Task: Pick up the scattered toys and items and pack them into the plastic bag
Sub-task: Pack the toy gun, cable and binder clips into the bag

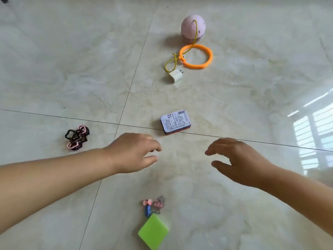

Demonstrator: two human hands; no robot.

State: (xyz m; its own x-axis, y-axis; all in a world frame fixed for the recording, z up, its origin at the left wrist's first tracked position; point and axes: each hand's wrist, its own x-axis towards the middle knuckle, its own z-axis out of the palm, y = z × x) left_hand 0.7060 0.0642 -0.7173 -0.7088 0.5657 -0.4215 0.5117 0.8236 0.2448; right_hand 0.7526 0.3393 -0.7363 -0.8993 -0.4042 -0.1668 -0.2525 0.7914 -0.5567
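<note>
Both hands hover above the tiled floor (54,69), holding nothing. The left hand (133,152) and right hand (239,159) have loosely curled, relaxed fingers facing each other. A small printed tin (175,122) lies just beyond them, on a grout line. A chain of heart-shaped links (77,137) lies left of the left hand. Binder clips (154,204) touch a green pad (153,231) near the bottom edge. Farther off lie a white charger plug (175,75), an orange ring (196,56) and a pink ball (193,28).
</note>
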